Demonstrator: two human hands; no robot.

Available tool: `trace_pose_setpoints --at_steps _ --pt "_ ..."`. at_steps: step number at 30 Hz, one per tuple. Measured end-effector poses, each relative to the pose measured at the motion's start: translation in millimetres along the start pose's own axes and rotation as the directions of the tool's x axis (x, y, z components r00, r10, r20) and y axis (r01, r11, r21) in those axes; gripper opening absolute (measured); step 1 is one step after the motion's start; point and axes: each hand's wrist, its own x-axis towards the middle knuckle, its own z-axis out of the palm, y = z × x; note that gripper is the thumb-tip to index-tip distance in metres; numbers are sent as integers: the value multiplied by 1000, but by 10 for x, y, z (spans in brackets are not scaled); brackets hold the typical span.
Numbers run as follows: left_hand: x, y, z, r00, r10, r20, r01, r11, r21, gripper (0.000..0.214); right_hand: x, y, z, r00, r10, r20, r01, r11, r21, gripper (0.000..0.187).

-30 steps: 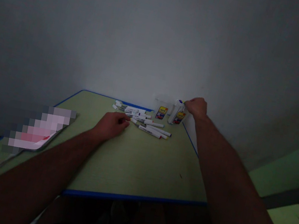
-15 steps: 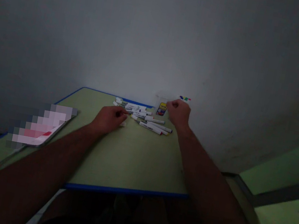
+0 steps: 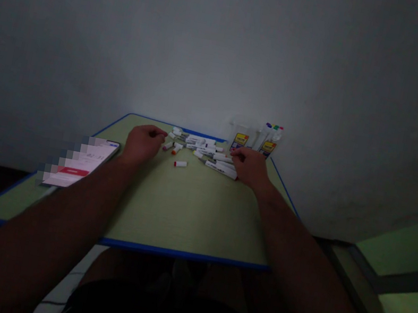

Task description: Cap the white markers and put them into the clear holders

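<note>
My left hand (image 3: 143, 145) is closed at the left of the marker pile, fingertips pressed together near several loose marker caps. Whatever it pinches, if anything, is too small to make out. Beside it lie a purple-ended cap (image 3: 167, 146) and an orange-ended cap (image 3: 176, 150); a red-ended cap (image 3: 180, 164) lies nearer to me. Several white markers (image 3: 220, 169) are heaped on the table, some showing uncapped tips. Over the pile's right end my right hand (image 3: 251, 167) is closed in a pinch, its contents unclear. Behind it stand a clear plastic case (image 3: 241, 136) and a clear holder with upright markers (image 3: 271, 139).
The light green table (image 3: 190, 218) has a blue edge and stands against a grey wall (image 3: 211, 49). On its left side lies a phone (image 3: 89, 162) with a lit screen, partly behind my left forearm.
My right hand has come away from the clear case down to the markers' right end. My left hand has drawn left from the pile, uncovering the caps. The view has shifted slightly.
</note>
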Motion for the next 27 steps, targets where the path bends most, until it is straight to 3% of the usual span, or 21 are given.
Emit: trace_pose_setpoints --at_steps 6,16,27 --pt "65 -87 2 998 -64 -15 62 994 -90 32 -5 -30 -44 997 20 71 -16 998 -68 21" --pt "-54 34 6 999 7 36 -9 999 50 30 -65 -149 -20 948 -74 308 124 982 -144 23" --pt "-43 13 31 999 23 24 -24 998 58 28 -75 -165 3 947 -65 315 119 981 -156 22"
